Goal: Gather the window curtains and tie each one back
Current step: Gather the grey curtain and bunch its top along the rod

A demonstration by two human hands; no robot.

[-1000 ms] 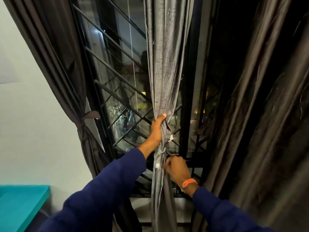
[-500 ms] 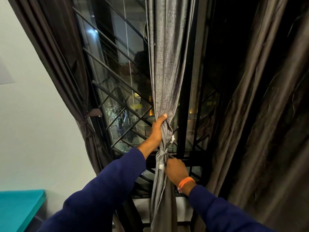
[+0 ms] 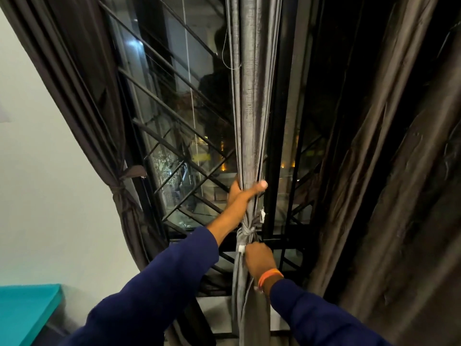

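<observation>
A grey curtain (image 3: 252, 96) hangs bunched in the middle of the window, cinched by a knotted tie (image 3: 247, 231). My left hand (image 3: 243, 194) grips the gathered folds just above the knot, thumb across the front. My right hand (image 3: 258, 258), with an orange band on the wrist, holds the curtain right below the knot. At the left, a dark brown curtain (image 3: 82, 96) is tied back (image 3: 119, 193) against the wall. A wide dark brown curtain (image 3: 389, 171) hangs loose at the right.
Behind the curtains is a window with a black metal grille (image 3: 174, 136) and dark glass showing street lights. A white wall (image 3: 50, 196) lies at the left, with a teal surface (image 3: 25, 310) at the lower left corner.
The view has shifted slightly closer and rightward. My left thumb now lies across the front of the grey curtain. My right hand has stayed just under the knot.
</observation>
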